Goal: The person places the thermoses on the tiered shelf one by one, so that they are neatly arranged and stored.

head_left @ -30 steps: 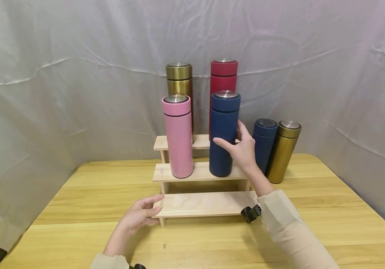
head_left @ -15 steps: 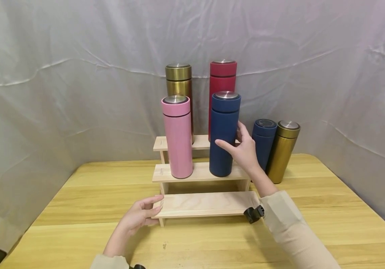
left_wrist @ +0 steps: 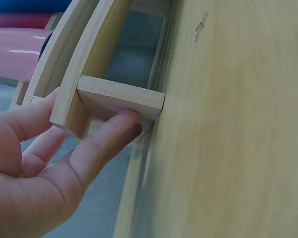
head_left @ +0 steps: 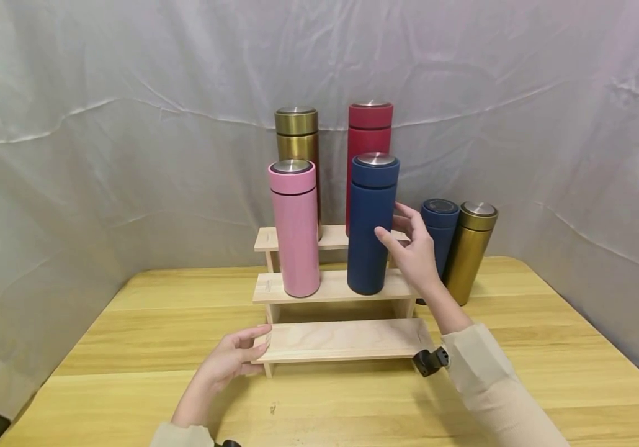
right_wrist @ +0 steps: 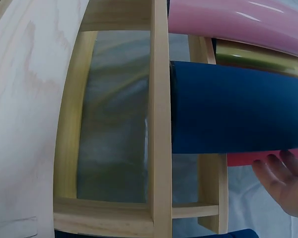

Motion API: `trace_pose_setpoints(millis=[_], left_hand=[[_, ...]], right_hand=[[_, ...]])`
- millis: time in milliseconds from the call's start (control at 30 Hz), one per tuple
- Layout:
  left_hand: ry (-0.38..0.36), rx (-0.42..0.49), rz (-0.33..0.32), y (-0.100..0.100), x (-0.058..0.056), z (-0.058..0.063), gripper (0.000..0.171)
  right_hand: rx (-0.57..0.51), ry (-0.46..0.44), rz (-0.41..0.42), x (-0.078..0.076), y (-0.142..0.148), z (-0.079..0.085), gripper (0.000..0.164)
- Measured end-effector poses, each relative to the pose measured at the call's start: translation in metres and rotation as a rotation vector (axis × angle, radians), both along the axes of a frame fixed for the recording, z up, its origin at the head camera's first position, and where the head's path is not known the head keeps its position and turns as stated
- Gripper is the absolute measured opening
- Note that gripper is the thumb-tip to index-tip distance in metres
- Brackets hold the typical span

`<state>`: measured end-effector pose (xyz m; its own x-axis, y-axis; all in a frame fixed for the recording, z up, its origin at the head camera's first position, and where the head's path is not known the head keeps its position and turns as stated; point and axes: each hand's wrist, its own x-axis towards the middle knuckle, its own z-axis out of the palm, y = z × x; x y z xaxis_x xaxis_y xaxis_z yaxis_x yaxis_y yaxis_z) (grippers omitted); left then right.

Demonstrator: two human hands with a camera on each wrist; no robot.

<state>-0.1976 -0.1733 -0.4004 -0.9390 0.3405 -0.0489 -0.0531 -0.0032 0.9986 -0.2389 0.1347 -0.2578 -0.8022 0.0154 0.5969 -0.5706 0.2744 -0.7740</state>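
Note:
In the head view a blue thermos bottle (head_left: 371, 230) stands upright on the middle shelf of a three-step wooden stand (head_left: 347, 340). My right hand (head_left: 411, 248) is at its right side, fingers loosely spread; its thumb tip overlaps the bottle's edge, and contact is unclear. The right wrist view has those fingertips close by the blue bottle (right_wrist: 238, 109). With my left hand (head_left: 232, 354) I hold the left end of the bottom shelf. In the left wrist view its fingers reach round the shelf end and the leg (left_wrist: 119, 94). A pink thermos bottle (head_left: 297, 236) stands left of the blue one.
On the top shelf are a gold bottle (head_left: 297, 139) and a red bottle (head_left: 370, 133), partly hidden. Right of the stand, a second blue bottle (head_left: 440, 230) and another gold bottle (head_left: 469, 261) stand on the wooden table (head_left: 319, 410). A grey cloth (head_left: 185, 155) hangs behind.
My right hand's fingers have loosened and the hand has drawn slightly right, its thumb sliding back from the blue bottle's front. The bottle and my left hand stay in place.

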Motion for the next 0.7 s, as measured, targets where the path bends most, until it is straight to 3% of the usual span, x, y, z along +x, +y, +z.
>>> trace_pose_setpoints(millis=[333,567,700], left_hand=[[0.015,-0.004,-0.024,-0.001,0.0,0.0,0.051],[0.016,-0.005,-0.026,-0.001,0.001,0.001,0.051],[0.019,-0.005,-0.029,0.0,0.001,0.001,0.051]], right_hand=[[-0.048,0.065,-0.049,0.001,0.015,-0.009,0.036],[-0.078,0.112,-0.067,-0.015,0.036,-0.03,0.031],[-0.094,0.126,-0.077,-0.015,0.042,-0.035,0.027]])
